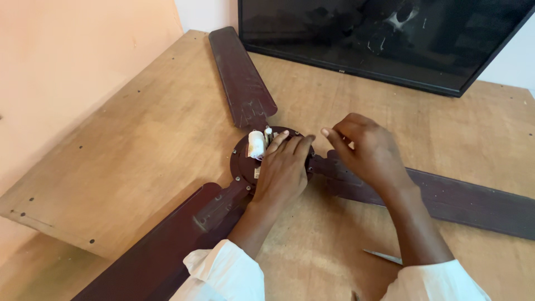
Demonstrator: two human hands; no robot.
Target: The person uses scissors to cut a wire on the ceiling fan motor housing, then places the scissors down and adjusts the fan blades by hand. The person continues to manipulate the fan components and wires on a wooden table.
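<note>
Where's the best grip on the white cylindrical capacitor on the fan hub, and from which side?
Probably pinch the white capacitor across its round body, coming from above and the fan's left. It stands exposed on the hub there, while the left hand covers the hub's right side and the right hand hovers over a blade.

Dark brown ceiling fan [245, 167] with 3 blades lies flat on the wooden tabletop, motor hub upward.
</note>
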